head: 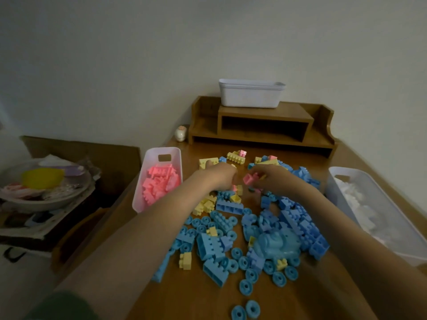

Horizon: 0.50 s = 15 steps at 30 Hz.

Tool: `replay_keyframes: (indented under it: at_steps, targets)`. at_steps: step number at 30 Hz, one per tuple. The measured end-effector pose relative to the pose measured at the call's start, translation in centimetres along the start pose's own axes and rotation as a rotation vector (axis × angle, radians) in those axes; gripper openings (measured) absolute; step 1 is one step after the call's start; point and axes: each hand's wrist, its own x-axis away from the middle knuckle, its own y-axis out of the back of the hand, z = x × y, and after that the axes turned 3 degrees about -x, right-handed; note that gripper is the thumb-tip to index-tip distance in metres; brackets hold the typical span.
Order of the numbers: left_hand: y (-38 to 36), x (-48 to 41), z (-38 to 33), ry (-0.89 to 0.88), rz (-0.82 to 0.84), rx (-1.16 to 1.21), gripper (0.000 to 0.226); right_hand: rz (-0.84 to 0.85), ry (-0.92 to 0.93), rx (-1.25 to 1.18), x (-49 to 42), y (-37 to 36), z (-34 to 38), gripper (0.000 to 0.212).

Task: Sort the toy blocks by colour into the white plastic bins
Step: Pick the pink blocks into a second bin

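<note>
Blue, yellow and a few pink toy blocks point(254, 227) lie heaped on the wooden table point(189, 296). My right hand point(271, 179) holds a pink block point(250, 178) above the middle of the heap. My left hand point(219, 175) is right beside it, fingers curled down over the heap; what its fingertips hold is hidden. A white bin point(147, 172) at the left holds pink blocks point(159, 183). Another white bin point(402, 241) at the right holds white blocks point(355, 202).
Stacked empty white bins point(250, 94) stand on a wooden desk shelf point(261, 125) at the back. A small figurine point(180, 133) sits beside the shelf. Left of the table is a cluttered box with a bowl point(44, 190). Blue wheels point(246, 309) lie near the table's front.
</note>
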Motion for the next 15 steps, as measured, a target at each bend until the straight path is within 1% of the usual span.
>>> replay_keyframes:
  at_steps: [3, 4, 6, 8, 10, 11, 12, 13, 15]
  targets:
    - [0.1, 0.5, -0.5, 0.0, -0.042, 0.016, 0.017, 0.018, -0.001, -0.359, 0.4, 0.2, -0.1, 0.015]
    - [0.1, 0.7, -0.6, 0.002, -0.061, 0.044, 0.017, 0.024, -0.003, -0.478, 0.5, 0.4, -0.1, 0.015]
    - [0.3, 1.2, -0.8, 0.019, -0.11, 0.133, 0.023, 0.038, -0.016, -0.639, 0.8, 0.6, 0.0, 0.02]
    - [0.7, 1.9, -0.9, 0.039, -0.171, 0.337, 0.024, 0.077, -0.042, -0.77, 1.0, 0.7, 0.0, 0.024]
    - [1.1, 2.5, -0.9, 0.075, -0.211, 0.629, 0.02, 0.106, -0.063, -0.91, 1.3, 0.7, 0.2, 0.021]
    - [1.4, 2.8, -0.8, 0.094, -0.217, 0.747, 0.016, 0.11, -0.069, -0.954, 1.4, 0.7, 0.4, 0.02]
    - [1.6, 3.2, -0.6, 0.111, -0.216, 0.817, 0.012, 0.109, -0.066, -0.978, 1.4, 0.6, 0.8, 0.02]
    - [1.9, 3.5, -0.4, 0.124, -0.214, 0.836, 0.01, 0.106, -0.056, -0.981, 1.4, 0.6, 1.3, 0.02]
    - [2.6, 4.4, 0.6, 0.131, -0.23, 0.737, 0.012, 0.097, -0.014, -0.962, 1.2, 0.4, 2.5, 0.02]
